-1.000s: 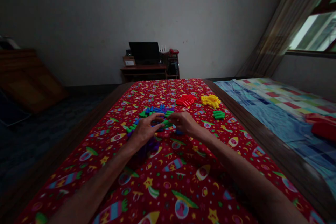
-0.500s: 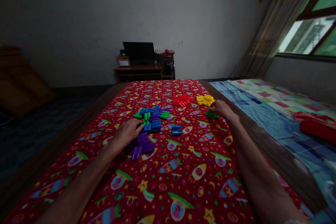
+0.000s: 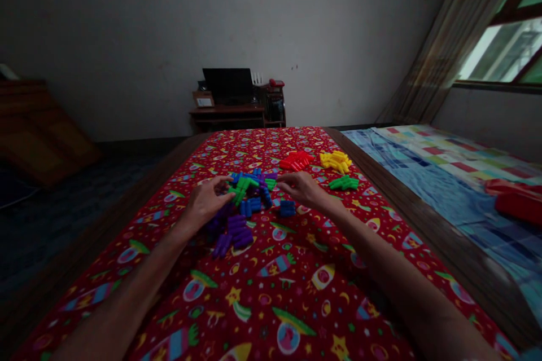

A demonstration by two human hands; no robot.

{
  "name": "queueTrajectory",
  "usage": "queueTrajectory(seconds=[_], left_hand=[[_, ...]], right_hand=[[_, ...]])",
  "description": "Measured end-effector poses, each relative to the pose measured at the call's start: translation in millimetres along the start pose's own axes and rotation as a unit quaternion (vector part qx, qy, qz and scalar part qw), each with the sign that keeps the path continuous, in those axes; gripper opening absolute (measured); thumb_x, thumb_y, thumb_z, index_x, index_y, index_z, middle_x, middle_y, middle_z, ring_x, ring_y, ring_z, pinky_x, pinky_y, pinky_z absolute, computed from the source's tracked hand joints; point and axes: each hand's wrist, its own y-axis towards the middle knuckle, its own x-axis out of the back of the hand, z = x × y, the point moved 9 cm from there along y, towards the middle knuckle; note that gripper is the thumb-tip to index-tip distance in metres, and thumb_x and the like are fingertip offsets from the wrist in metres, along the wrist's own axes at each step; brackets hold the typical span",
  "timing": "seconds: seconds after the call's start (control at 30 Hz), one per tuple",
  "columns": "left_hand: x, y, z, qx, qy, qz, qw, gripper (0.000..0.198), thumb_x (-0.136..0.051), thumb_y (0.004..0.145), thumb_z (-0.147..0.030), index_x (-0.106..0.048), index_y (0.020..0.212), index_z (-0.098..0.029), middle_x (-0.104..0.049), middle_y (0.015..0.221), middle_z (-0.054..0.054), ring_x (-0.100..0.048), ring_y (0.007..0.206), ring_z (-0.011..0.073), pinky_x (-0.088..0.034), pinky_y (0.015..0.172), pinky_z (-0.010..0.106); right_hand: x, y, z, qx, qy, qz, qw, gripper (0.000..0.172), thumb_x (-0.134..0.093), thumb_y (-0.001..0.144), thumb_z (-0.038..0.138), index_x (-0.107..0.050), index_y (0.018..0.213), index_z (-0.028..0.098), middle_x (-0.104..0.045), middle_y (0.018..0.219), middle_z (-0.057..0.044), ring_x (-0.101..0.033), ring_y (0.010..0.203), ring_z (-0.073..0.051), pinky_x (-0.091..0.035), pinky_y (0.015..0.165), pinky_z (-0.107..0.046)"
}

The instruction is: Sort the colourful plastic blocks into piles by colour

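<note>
Right hand (image 3: 302,187): since half a second ago we see it has come back from the green group (image 3: 344,183) on the right to the far right side of the mixed heap; its fingers are fairly narrow, and we cannot tell whether they grip anything.
Left hand (image 3: 205,201): we find it at the left side of the heap, as before, with thumb and forefinger apart beside a green block (image 3: 242,190); we cannot tell whether they touch it.
Mixed heap (image 3: 253,206): we see blue, green and purple blocks lying between the two hands, the green block tilted across them.
Purple blocks (image 3: 239,232): we see them at the near side of the heap, just beyond the left wrist.
Blue pair (image 3: 287,208): it lies apart from the heap, on our side of the right hand.
Green group: it lies on its own, nearer to us than the yellow pile (image 3: 335,162).
Red pile (image 3: 296,161): we see it just left of the yellow one, beyond the right hand.
Tablecloth (image 3: 271,299): red, printed with rockets and stars, it lies under all the blocks.
Back wall: a dark monitor (image 3: 227,86) stands there on a desk (image 3: 228,117).
Right side: we see a bed (image 3: 440,163) beside the table, below a curtain (image 3: 432,51).
</note>
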Motion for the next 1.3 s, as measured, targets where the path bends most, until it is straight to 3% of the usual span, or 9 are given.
queueTrajectory(seconds=[0.1,0.2,0.33,0.53,0.73,0.87,1.03,1.2,1.3], left_hand=[[-2.8,-6.3,-23.3,-0.033,-0.047,0.003,0.998,0.048,-0.067,0.062,-0.042,-0.066,0.103,-0.017,-0.069,0.084,0.004,-0.066,0.079,0.0217,-0.055,0.076,0.035],[-15.4,-16.9,-48.8,-0.072,-0.075,0.047,0.993,0.045,-0.065,0.067,-0.041,-0.065,0.106,-0.019,-0.069,0.089,0.004,-0.066,0.082,0.0214,-0.055,0.078,0.036],[-32.6,-29.0,-66.4,-0.112,-0.081,0.086,0.987,0.042,-0.063,0.072,-0.039,-0.064,0.11,-0.02,-0.07,0.097,0.005,-0.066,0.088,0.0216,-0.054,0.082,0.035],[-53.3,-33.0,-52.4,-0.075,0.027,0.123,0.989,0.035,-0.064,0.072,-0.04,-0.069,0.1,-0.02,-0.073,0.09,0.004,-0.068,0.087,0.026,-0.053,0.079,0.035],[-35.8,-26.9,-43.9,-0.042,0.064,0.071,0.995,0.04,-0.063,0.071,-0.043,-0.071,0.102,-0.019,-0.073,0.106,0.007,-0.067,0.098,0.0284,-0.05,0.089,0.035],[-30.5,-27.0,-49.8,-0.052,0.045,0.069,0.995,0.048,-0.06,0.073,-0.048,-0.069,0.11,-0.018,-0.073,0.106,0.006,-0.067,0.099,0.0283,-0.051,0.089,0.035],[-34.5,-28.3,-52.1,-0.045,0.024,0.087,0.995,0.05,-0.06,0.071,-0.044,-0.064,0.114,-0.02,-0.074,0.097,0.004,-0.068,0.094,0.0264,-0.052,0.083,0.033],[-38.5,-25.5,-44.7,-0.02,-0.024,0.076,0.997,0.041,-0.067,0.065,-0.045,-0.063,0.097,-0.02,-0.073,0.088,0.003,-0.068,0.083,0.0248,-0.053,0.077,0.034],[-45.0,-29.0,-48.9,-0.03,-0.034,0.087,0.995,0.039,-0.067,0.066,-0.048,-0.065,0.095,-0.021,-0.073,0.088,0.002,-0.067,0.083,0.0251,-0.052,0.075,0.033]], right_hand=[[-27.3,-2.1,24.6,0.036,0.09,-0.002,0.995,0.033,-0.052,0.091,0.032,-0.064,0.115,0.014,-0.068,0.084,-0.005,-0.056,0.067,-0.012,-0.037,0.062,-0.021],[-31.0,-4.7,30.9,0.04,0.139,-0.025,0.989,0.042,-0.055,0.089,0.033,-0.056,0.128,0.015,-0.068,0.093,-0.006,-0.059,0.073,-0.014,-0.039,0.065,-0.022],[-29.5,-4.1,27.6,0.031,0.119,-0.012,0.992,0.031,-0.058,0.087,0.026,-0.066,0.113,0.012,-0.069,0.082,-0.005,-0.057,0.066,-0.013,-0.039,0.064,-0.023],[-17.0,3.9,11.1,-0.01,0.09,-0.02,0.996,0.018,-0.058,0.084,0.02,-0.073,0.092,0.015,-0.067,0.073,-0.001,-0.055,0.063,-0.011,-0.038,0.062,-0.021],[35.4,-2.1,-54.6,-0.136,-0.063,-0.059,0.987,0.023,-0.053,0.086,0.024,-0.073,0.092,0.014,-0.072,0.083,-0.007,-0.061,0.073,-0.015,-0.041,0.066,-0.022],[64.4,-28.4,-111.5,-0.27,-0.257,-0.008,0.928,0.028,-0.051,0.085,0.024,-0.073,0.093,0.01,-0.072,0.091,-0.014,-0.063,0.083,-0.019,-0.04,0.068,-0.024],[80.0,-53.1,-141.6,-0.362,-0.295,0.018,0.884,0.03,-0.051,0.085,0.027,-0.074,0.091,0.009,-0.071,0.09,-0.016,-0.064,0.081,-0.021,-0.041,0.066,-0.025],[83.0,-32.5,-108.5,-0.283,-0.246,-0.055,0.925,0.029,-0.05,0.087,0.026,-0.074,0.082,0.01,-0.069,0.077,-0.01,-0.06,0.072,-0.017,-0.038,0.063,-0.024],[51.5,-11.1,-57.6,-0.154,-0.089,-0.046,0.983,0.038,-0.046,0.091,0.036,-0.071,0.078,0.01,-0.062,0.067,-0.004,-0.052,0.061,-0.012,-0.034,0.058,-0.023]])
